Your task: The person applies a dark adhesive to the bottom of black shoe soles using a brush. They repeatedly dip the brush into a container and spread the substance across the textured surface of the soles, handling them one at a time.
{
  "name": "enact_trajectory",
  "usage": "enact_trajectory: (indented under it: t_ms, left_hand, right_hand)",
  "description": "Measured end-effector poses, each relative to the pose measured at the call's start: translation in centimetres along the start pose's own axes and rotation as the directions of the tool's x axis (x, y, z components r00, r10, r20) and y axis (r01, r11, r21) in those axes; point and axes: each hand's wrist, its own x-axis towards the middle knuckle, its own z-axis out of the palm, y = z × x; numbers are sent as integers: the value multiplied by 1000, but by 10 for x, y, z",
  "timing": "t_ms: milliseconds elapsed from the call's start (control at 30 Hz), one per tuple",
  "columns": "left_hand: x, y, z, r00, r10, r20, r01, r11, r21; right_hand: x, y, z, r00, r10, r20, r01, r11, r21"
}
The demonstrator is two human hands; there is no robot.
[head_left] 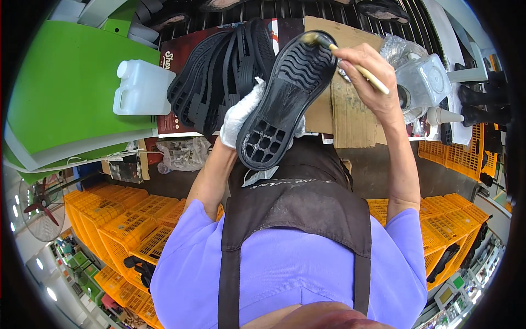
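My left hand (239, 114), in a white glove, grips a black shoe sole (290, 82) around its middle. The sole is tilted, with its toe up and to the right and its heel close to my apron. Wavy ridges cover its front, and square hollows fill the heel. My bare right hand (368, 74) is closed on a brush (377, 83) with a pale handle. The bristles touch the sole's toe, near its rim. Left of the held sole, several black soles (219, 71) stand packed together on the bench.
Flattened cardboard (353, 107) covers the bench. A white jug (139, 90) stands left, beside a green surface (71, 82). On the right are a clear container (424, 81) and a nozzle bottle (445, 116). Dark rollers (268, 10) run behind. Orange crates (123, 219) flank me.
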Motion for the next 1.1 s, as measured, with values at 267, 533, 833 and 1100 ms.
enact_trajectory:
  t_ms: [267, 533, 833, 1100]
  left_hand:
    - [6, 1, 20, 965, 239, -109, -142, 824, 549]
    - [14, 5, -7, 938, 337, -77, -166, 634, 755]
    - [18, -5, 8, 975, 175, -136, -138, 961, 241]
    - [5, 52, 104, 961, 262, 87, -276, 906, 320]
  right_hand:
    - [-23, -64, 28, 990, -57, 130, 59, 998, -14]
    - [-17, -93, 6, 942, 59, 331, -184, 913, 363]
    - [-19, -80, -7, 934, 110, 341, -260, 864, 432]
    - [-54, -39, -32, 829, 536, -161, -177, 523, 834]
